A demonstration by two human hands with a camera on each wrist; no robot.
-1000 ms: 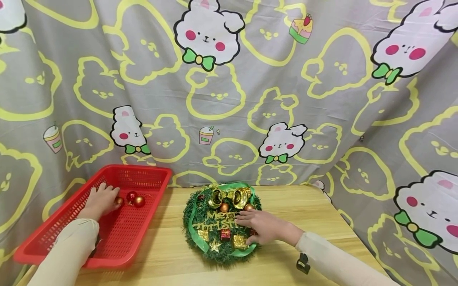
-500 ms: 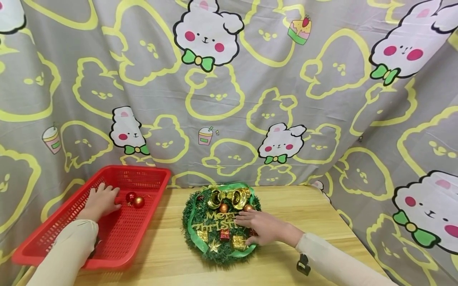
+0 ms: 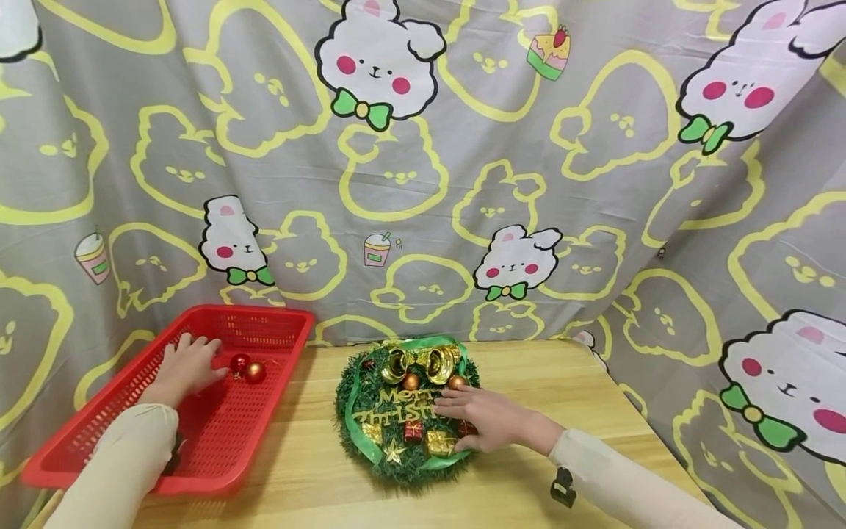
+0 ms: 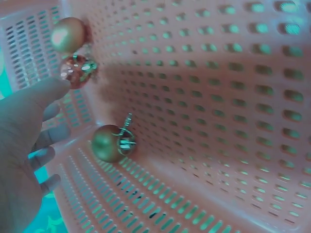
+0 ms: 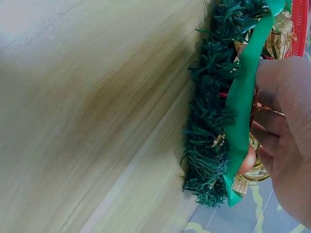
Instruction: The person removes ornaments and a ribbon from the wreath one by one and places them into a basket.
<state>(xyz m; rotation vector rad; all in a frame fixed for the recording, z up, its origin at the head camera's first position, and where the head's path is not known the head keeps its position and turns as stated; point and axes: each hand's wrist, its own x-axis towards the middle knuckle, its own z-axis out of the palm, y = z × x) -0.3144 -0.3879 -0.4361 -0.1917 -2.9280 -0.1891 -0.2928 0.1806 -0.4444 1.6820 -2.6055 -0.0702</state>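
Observation:
My left hand (image 3: pixel 186 367) is inside the red plastic basket (image 3: pixel 228 477), its fingers spread and holding nothing. In the left wrist view, my thumb reaches toward a shiny red bauble (image 4: pixel 75 73), beside a gold bauble (image 4: pixel 68 36). A second gold bauble (image 4: pixel 112 143) with a hanging loop lies apart, near my fingers; my hand hides it in the head view. My right hand (image 3: pixel 489 420) rests with extended fingers on the right side of a green tinsel wreath (image 3: pixel 410 474). The wreath bears gold bells (image 3: pixel 439 365), green ribbon (image 5: pixel 247 92), small gift boxes and gold "Merry Christmas" lettering.
A wooden table (image 3: pixel 548 485) carries the basket at left and the wreath at centre. Behind it hangs a grey curtain (image 3: pixel 304 184) with cartoon prints. A small black object (image 3: pixel 563 486) is on the right wrist, and a dark object (image 3: pixel 173 454) shows beside the left sleeve.
My left hand has shifted slightly within the basket. The gold bauble seen by its fingertips a second ago is now hidden in the head view. My right hand has stayed on the wreath.

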